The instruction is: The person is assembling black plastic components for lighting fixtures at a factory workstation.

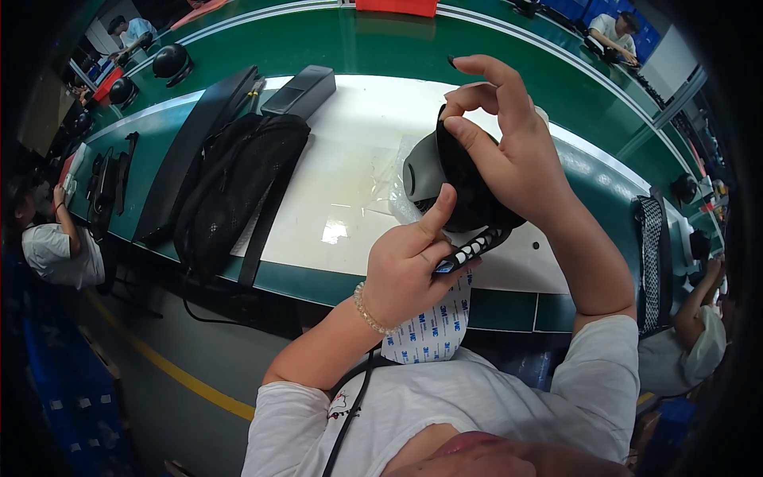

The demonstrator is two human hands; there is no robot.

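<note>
Over the white work surface I have a rounded black-and-grey shell (427,169) with a dark, hollow-looking side. My right hand (509,131) has its thumb and a bent finger pinched on the shell's upper rim; another finger arches above, with a small dark spot at its tip. From below, my left hand (409,266) is closed around the lower part, thumb pointing up along it. A black strip with white spots (473,250) sticks out beside the left fingers. Under that hand hangs a white sheet with blue print (433,330). Clear plastic wrap (389,187) lies behind the shell.
A black mesh bag (238,187), a long black case (195,151) and a grey box (300,90) lie to the left. A patterned strap (652,262) lies at the right. A red bin (396,6) stands at the back. Other people work around the green benches.
</note>
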